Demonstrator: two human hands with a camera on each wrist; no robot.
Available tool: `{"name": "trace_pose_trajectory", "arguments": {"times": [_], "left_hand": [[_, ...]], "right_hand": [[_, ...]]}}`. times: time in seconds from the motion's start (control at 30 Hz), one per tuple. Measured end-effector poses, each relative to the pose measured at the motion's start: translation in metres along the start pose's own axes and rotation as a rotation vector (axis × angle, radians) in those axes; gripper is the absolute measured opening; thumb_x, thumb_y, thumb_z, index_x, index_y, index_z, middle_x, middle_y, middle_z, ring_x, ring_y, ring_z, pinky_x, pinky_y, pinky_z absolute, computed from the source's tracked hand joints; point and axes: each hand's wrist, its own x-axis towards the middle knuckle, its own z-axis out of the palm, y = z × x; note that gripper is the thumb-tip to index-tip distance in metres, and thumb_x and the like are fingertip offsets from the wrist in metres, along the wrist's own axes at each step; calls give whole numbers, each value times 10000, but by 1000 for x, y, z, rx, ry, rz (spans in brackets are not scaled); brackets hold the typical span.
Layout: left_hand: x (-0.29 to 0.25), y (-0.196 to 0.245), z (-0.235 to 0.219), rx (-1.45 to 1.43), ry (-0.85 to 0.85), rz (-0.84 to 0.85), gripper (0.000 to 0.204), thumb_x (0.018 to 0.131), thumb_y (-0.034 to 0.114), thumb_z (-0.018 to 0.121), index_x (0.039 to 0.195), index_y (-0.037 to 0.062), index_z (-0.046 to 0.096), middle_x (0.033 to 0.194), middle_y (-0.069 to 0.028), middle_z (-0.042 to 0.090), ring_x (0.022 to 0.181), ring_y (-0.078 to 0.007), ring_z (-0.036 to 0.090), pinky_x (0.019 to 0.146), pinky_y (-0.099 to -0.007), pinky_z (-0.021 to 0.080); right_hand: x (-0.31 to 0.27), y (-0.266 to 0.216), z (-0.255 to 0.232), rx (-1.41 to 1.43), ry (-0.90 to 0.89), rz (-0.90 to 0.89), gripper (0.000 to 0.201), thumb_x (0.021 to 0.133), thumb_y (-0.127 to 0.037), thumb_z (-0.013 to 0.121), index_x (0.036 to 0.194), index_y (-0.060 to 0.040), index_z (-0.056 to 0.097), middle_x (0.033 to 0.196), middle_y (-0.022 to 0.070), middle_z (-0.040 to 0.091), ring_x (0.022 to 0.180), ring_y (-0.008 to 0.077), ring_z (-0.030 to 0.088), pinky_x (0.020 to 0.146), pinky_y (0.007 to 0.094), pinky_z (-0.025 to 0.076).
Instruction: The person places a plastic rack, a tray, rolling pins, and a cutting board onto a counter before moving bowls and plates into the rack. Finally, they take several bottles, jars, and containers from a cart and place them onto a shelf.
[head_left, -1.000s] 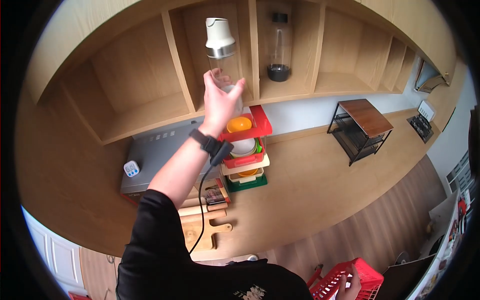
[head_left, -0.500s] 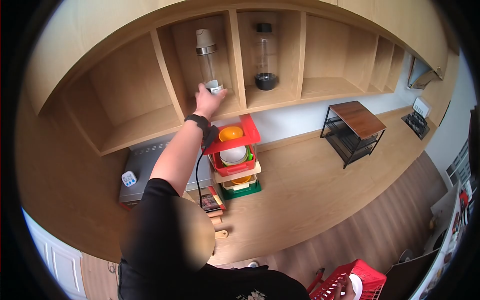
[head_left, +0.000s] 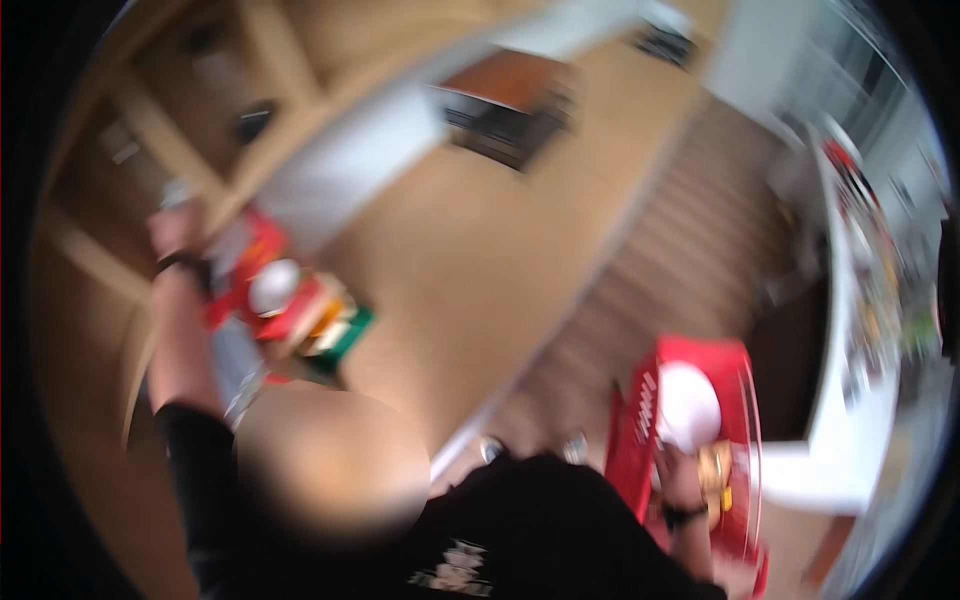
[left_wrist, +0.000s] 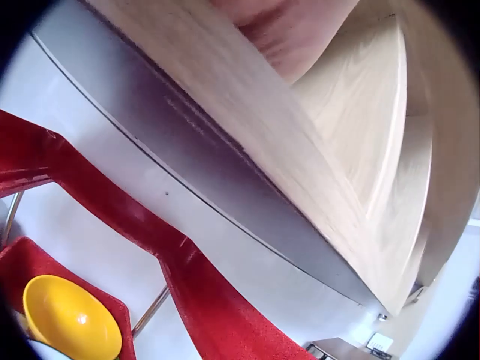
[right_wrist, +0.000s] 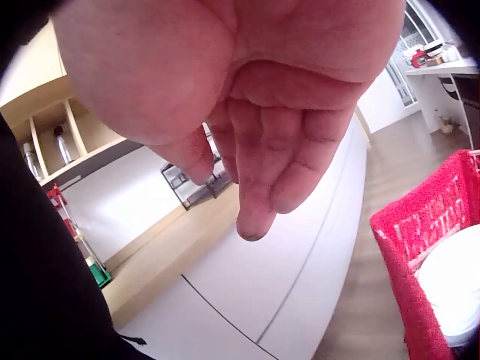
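The head picture is very blurry. The left hand is up high by the wooden shelf, near one see-through bottle that I can only just make out. I cannot tell if the fingers are around the bottle or not. In the left wrist picture only a small bit of the hand shows at the top, above the shelf's edge, so the grip stays hidden there too.

Below the shelf stands one red rack on the tabletop. It has a white bowl in it. The left wrist picture shows one yellow bowl sitting in the red rack.

The right hand hangs loose with its fingers softly bent, and it holds nothing. It is low down, just beside one red basket. One white round thing lies in the basket. The right wrist picture shows the basket's red wall at the side.

One dark wire stand sits farther along the tabletop.
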Motion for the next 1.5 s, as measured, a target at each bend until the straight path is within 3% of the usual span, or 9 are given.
{"name": "trace_pose_trajectory", "arguments": {"times": [0.07,0.17,0.27,0.37,0.5,0.53,0.57,0.77,1.5], "left_hand": [[65,-50,32,134,-7,111,881,842,745,613,1036,-108,720,1101,-271,725,1088,-346,710,921,-439,559],[85,-51,16,291,193,435,789,896,686,580,1086,-68,716,1098,-238,725,1013,-339,714,893,-461,555],[-22,-19,-16,6,471,840,609,946,517,591,1127,-55,696,1106,-213,722,974,-319,713,885,-453,555],[-261,23,7,-630,43,951,280,988,129,690,1152,-94,644,1136,-207,711,1005,-271,698,915,-386,565],[-478,38,25,-210,-914,880,445,963,78,652,1378,-18,523,1365,-184,579,1313,-337,519,1148,-422,363],[-501,25,41,-60,-1000,1078,596,934,129,697,1464,-3,457,1484,-199,499,1403,-361,445,1185,-442,321],[-522,4,57,-11,-1139,996,749,915,194,732,1544,22,364,1575,-208,405,1473,-375,358,1215,-463,279],[-557,-73,99,442,-1337,806,1060,861,260,801,1630,70,98,1675,-263,117,1523,-491,162,1246,-520,224],[-550,-81,89,261,-1444,734,1173,788,33,830,1647,165,43,1693,-223,83,1551,-435,116,1258,-451,200]], "right_hand": [[-17,43,-3,34,48,108,300,981,-217,619,1181,0,668,1036,255,706,971,435,671,870,491,533],[-42,96,-18,14,249,214,268,968,-184,639,1153,8,669,1001,212,729,955,397,696,843,441,554],[-60,159,-43,-184,376,376,249,937,-176,657,1121,-15,705,845,192,723,825,323,715,743,410,566],[-71,199,-64,-134,505,593,241,918,-198,678,1099,-42,705,813,163,717,762,320,713,706,421,566],[-88,252,-75,-224,491,745,266,902,-208,694,1114,-46,696,850,179,725,820,366,715,743,448,569],[-90,270,-71,-191,475,797,303,883,-231,715,1125,-49,696,894,189,733,869,366,722,782,458,570],[-92,287,-63,-172,432,833,319,875,-242,723,1129,-50,696,921,191,736,894,361,722,801,455,570],[-100,346,-31,-129,255,922,366,839,-293,695,1088,-26,677,1034,251,721,1020,416,683,906,502,547],[-96,385,75,-107,62,1272,610,929,-530,619,1170,27,684,1171,270,698,1101,397,682,946,474,551]]}}
